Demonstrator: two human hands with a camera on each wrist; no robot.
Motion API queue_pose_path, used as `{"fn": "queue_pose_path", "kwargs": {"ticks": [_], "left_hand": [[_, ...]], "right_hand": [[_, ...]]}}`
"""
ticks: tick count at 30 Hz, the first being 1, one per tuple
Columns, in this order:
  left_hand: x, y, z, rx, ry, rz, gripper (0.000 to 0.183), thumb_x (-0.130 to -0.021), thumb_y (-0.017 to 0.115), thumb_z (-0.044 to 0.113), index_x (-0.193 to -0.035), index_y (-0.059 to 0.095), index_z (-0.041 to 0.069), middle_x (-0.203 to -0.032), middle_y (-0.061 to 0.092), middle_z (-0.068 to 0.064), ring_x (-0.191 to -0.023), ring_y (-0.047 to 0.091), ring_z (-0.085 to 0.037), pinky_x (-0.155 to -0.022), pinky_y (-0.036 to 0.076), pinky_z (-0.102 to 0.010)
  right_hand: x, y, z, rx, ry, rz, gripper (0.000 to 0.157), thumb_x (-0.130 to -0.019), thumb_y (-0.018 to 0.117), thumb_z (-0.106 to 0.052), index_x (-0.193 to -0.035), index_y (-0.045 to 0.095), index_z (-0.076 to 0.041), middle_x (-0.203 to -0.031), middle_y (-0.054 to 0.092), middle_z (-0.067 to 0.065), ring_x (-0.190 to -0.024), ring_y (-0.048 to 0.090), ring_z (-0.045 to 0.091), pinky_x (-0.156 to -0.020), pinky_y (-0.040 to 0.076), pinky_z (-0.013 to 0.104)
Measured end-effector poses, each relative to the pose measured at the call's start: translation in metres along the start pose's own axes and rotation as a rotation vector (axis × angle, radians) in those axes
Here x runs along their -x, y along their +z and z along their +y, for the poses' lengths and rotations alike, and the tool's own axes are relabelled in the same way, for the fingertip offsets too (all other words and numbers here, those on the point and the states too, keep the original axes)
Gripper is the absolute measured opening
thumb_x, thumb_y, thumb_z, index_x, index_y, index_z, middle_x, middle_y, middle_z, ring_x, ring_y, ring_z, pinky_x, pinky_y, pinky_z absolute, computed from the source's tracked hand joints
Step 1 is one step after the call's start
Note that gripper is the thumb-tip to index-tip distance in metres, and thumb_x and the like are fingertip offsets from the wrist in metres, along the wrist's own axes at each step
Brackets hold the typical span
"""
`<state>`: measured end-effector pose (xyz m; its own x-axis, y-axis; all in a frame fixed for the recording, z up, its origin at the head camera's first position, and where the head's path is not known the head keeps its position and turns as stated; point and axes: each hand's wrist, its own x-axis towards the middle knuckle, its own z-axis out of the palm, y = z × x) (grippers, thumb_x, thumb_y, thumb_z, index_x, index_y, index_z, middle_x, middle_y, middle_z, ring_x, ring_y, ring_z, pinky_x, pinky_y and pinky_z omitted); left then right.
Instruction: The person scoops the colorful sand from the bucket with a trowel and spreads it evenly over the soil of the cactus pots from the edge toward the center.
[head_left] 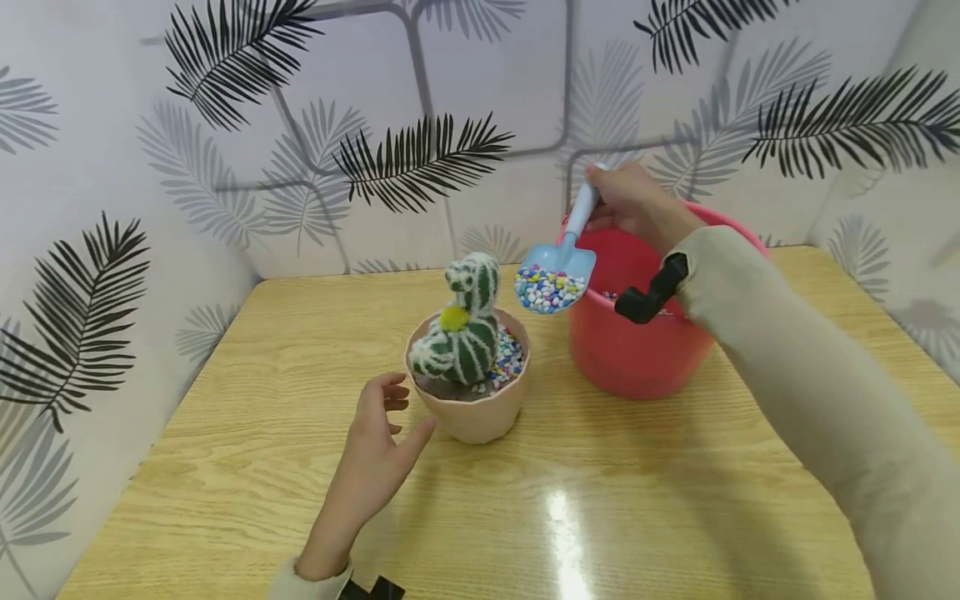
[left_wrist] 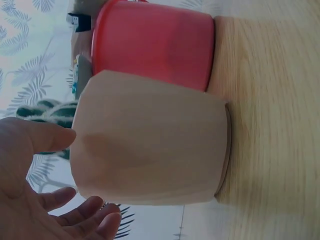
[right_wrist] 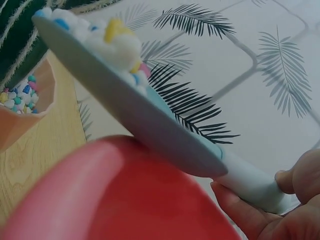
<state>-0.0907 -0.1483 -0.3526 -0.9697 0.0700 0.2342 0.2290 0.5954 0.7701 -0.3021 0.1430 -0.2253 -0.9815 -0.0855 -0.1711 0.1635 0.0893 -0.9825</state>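
My right hand (head_left: pixel 630 200) grips the pale handle of a small blue shovel (head_left: pixel 582 208). Its scoop is heaped with colored pebbles (head_left: pixel 549 290) and hangs over the near-left rim of a red bucket (head_left: pixel 637 354). To the left stands a peach flowerpot (head_left: pixel 480 417) with a green and white fuzzy cactus (head_left: pixel 474 333) bearing a yellow flower. Similar pebbles (head_left: pixel 508 358) cover the right side inside the pot; grey soil shows at the front. Beside the pot's left rim is my left hand (head_left: pixel 378 446), fingers spread and thumb close to the wall, holding nothing.
Pot and bucket share a wood-grain table (head_left: pixel 262 450). Behind it rises a wall (head_left: pixel 495 75) with a palm-leaf pattern, close to the bucket's back. More pebbles show inside the bucket, partly hidden by the right wrist.
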Motion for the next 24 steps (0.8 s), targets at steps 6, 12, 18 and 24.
{"fn": "queue_pose_path", "kwargs": {"ticks": [6,12,18,24], "left_hand": [[-0.013,-0.003,-0.014,0.015,-0.035,-0.012,0.064,-0.090,0.066,0.021,-0.140,0.031,0.001,-0.131,0.042,-0.021,-0.117,0.047,-0.034,-0.089,0.045,-0.047],[-0.025,-0.008,-0.028,0.077,-0.044,-0.083,0.077,-0.087,0.070,0.027,-0.146,0.025,0.006,-0.141,0.037,-0.017,-0.124,0.043,-0.034,-0.093,0.043,-0.046],[-0.045,-0.019,-0.034,0.102,0.051,-0.207,0.084,-0.084,0.074,0.022,-0.149,0.022,0.010,-0.149,0.030,-0.013,-0.130,0.039,-0.034,-0.096,0.041,-0.052],[-0.066,-0.027,-0.035,0.078,0.117,-0.341,0.091,-0.081,0.076,0.020,-0.151,0.019,0.012,-0.155,0.023,-0.013,-0.136,0.031,-0.036,-0.100,0.038,-0.056]], "right_hand": [[-0.002,0.002,0.001,0.013,0.008,-0.001,0.024,-0.102,0.039,-0.026,-0.096,0.041,-0.004,-0.059,0.059,0.002,-0.051,0.063,0.010,-0.050,0.053,0.023],[-0.004,0.005,0.002,0.028,0.012,0.015,0.023,-0.102,0.039,-0.027,-0.097,0.041,-0.005,-0.061,0.059,0.002,-0.053,0.062,0.010,-0.049,0.052,0.022],[-0.004,0.005,0.003,0.012,0.006,0.009,0.024,-0.103,0.038,-0.027,-0.098,0.042,-0.003,-0.060,0.061,0.002,-0.052,0.063,0.011,-0.048,0.052,0.022],[-0.004,0.005,0.004,0.002,0.004,0.004,0.026,-0.103,0.037,-0.027,-0.096,0.042,-0.002,-0.058,0.061,0.002,-0.050,0.063,0.010,-0.047,0.051,0.022]]}}
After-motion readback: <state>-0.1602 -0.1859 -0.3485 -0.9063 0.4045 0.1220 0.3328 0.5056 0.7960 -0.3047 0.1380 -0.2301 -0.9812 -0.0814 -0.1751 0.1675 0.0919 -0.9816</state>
